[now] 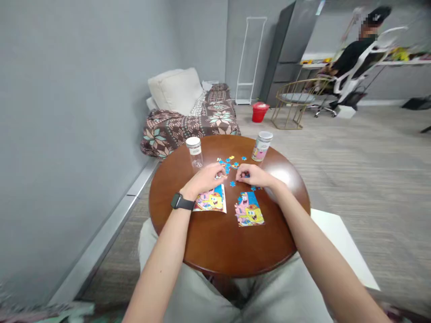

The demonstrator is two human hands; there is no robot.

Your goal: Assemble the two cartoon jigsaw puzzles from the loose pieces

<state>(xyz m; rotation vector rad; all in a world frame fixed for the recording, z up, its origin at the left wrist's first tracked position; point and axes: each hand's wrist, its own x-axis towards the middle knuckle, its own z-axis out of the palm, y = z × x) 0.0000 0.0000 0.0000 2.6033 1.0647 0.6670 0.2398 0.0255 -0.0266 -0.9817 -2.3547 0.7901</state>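
Note:
Curled over the loose jigsaw pieces (pixel 228 165), my left hand (pixel 209 176) has its fingers pinched together, and a small pale puzzle piece (pixel 220 176) shows at the fingertips. My right hand (pixel 252 175) is closed too, its fingertips close to the table; what they hold is hidden. A single blue puzzle piece (pixel 232 184) lies between the hands. Under my left wrist is a printed picture sheet (pixel 215 201) of cartoon figures, partly covered. Right of it lies a partly joined jigsaw (pixel 249 211) with the same picture, its top edge uneven.
On the round brown table (pixel 215 242) stand a clear jar (pixel 195 153) with a white lid, back left, and a printed can (pixel 261 146), back right. Beyond are a patterned-cloth couch (pixel 215 116), a red bin (pixel 259 112) and a wire chair (pixel 296 96). A person (pixel 353 54) sits far right.

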